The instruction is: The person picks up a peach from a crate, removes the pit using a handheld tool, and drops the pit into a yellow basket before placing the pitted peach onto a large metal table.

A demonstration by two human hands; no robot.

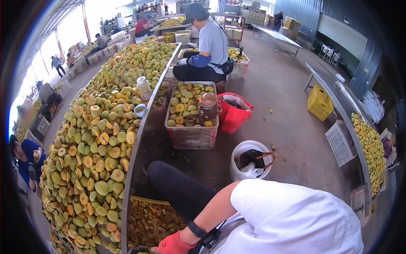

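Note:
My right hand [174, 244], in a red glove with a dark band round the wrist, is at the bottom edge. Its fingers are mostly cut off by the frame, so its grip does not show. Just left of it, a small dark shape with a bit of green fruit [143, 249] is partly visible. Beneath the hand and beside my dark-trousered leg is a yellow-rimmed container of brownish fruit pieces [152, 222]. A metal-edged table [134, 163] to the left carries a big heap of green-yellow fruit [95, 156], many of them halved. My left hand is out of view.
Ahead stands a crate [192, 138] of fruit with a brown-lidded jar [208, 106] on it. Alongside are a red bag [234, 114] and a white bucket [234, 163]. A co-worker [211, 42] sits beyond. A white-lidded jar [144, 88] and small cup [139, 110] rest among the fruit.

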